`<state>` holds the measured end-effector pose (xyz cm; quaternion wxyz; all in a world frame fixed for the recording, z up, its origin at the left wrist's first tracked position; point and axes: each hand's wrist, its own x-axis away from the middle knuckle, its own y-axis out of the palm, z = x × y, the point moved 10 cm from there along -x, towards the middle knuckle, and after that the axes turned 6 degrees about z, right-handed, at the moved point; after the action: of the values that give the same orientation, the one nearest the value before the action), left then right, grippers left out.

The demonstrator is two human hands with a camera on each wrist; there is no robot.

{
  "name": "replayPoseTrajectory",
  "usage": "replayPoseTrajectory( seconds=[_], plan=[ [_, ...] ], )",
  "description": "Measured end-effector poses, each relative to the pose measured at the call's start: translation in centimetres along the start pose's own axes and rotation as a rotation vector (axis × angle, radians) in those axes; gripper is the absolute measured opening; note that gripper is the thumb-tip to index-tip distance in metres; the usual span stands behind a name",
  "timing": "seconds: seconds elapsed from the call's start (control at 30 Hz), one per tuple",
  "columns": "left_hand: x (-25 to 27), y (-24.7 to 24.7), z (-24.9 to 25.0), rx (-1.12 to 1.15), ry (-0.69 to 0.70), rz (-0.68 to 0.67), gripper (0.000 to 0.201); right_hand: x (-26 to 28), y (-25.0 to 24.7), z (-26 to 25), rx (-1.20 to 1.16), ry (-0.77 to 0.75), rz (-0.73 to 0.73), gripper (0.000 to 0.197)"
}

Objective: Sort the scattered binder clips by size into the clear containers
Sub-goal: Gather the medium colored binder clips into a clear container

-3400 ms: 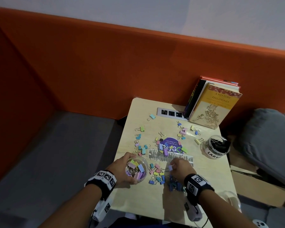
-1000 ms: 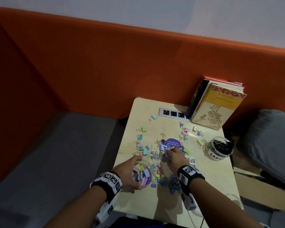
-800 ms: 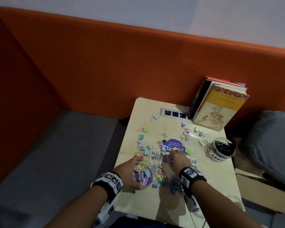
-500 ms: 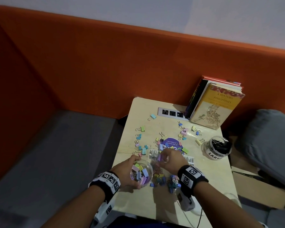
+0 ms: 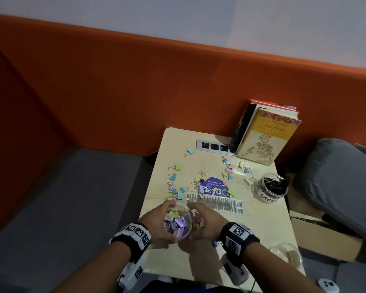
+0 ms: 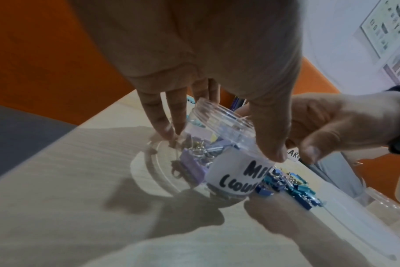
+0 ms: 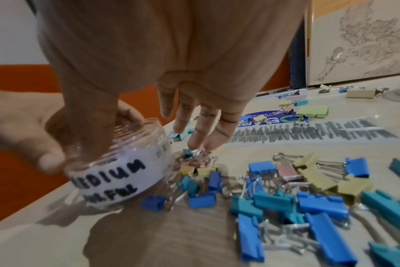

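A clear jar (image 5: 178, 224) labelled MEDIUM stands near the table's front edge, part filled with pastel binder clips. My left hand (image 5: 160, 220) grips it, fingers on the far side and thumb on the near side (image 6: 219, 142). My right hand (image 5: 203, 220) hovers just right of the jar's mouth (image 7: 117, 162), its fingers (image 7: 194, 137) hanging straight with nothing in them. Below them lies a pile of blue, teal and yellow clips (image 7: 286, 189). More coloured clips (image 5: 228, 172) are scattered further back.
A jar marked LARGE (image 5: 270, 188) holds black clips at the right edge. Another clear container (image 5: 287, 252) sits at the front right corner. Books (image 5: 266, 134) lean against the orange wall beside a socket strip (image 5: 213, 145). A purple sticker (image 5: 213, 187) lies mid-table.
My right hand came back from the sticker area to the jar. The purple clip it pinched half a second ago is no longer in its fingers. The left hand kept hold of the jar.
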<state>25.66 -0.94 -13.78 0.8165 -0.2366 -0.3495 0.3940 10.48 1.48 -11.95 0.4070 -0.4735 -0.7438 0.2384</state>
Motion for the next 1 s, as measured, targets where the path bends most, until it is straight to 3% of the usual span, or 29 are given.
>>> replayPoseTrajectory(
  seconds=[0.17, 0.3, 0.4, 0.47, 0.6, 0.67, 0.9, 1.0],
  plan=[
    [-0.9, -0.1, 2.5, 0.023, 0.067, 0.008, 0.107, 0.4, 0.1, -0.3, -0.08, -0.034, 0.081, 0.122],
    [-2.3, 0.2, 6.2, -0.06, 0.15, 0.013, 0.111, 0.8, -2.3, 0.8, -0.04, -0.048, 0.189, 0.119],
    [-3.2, 0.5, 8.7, -0.05, 0.216, 0.027, 0.11, 2.1, -4.8, 2.9, -0.064, 0.027, 0.237, 0.112],
    [-3.8, 0.7, 9.7, -0.028, 0.248, 0.058, 0.099, 3.0, -6.5, 4.7, -0.084, 0.089, 0.269, 0.112],
    [-5.0, 0.9, 10.0, -0.096, 0.277, 0.138, 0.048, 4.7, -9.9, 9.5, -0.059, 0.219, 0.339, 0.115],
    [-5.5, 1.1, 9.4, -0.146, 0.253, 0.159, 0.032, 5.5, -10.9, 12.1, -0.008, 0.282, 0.357, 0.113],
    [-6.8, 1.0, 6.4, -0.275, 0.148, 0.251, 0.017, 7.2, -11.9, 17.8, 0.018, 0.412, 0.355, 0.119],
    [-6.8, 0.4, 5.7, -0.384, 0.095, 0.302, 0.021, 7.1, -12.0, 18.8, -0.015, 0.425, 0.34, 0.123]
  ],
)
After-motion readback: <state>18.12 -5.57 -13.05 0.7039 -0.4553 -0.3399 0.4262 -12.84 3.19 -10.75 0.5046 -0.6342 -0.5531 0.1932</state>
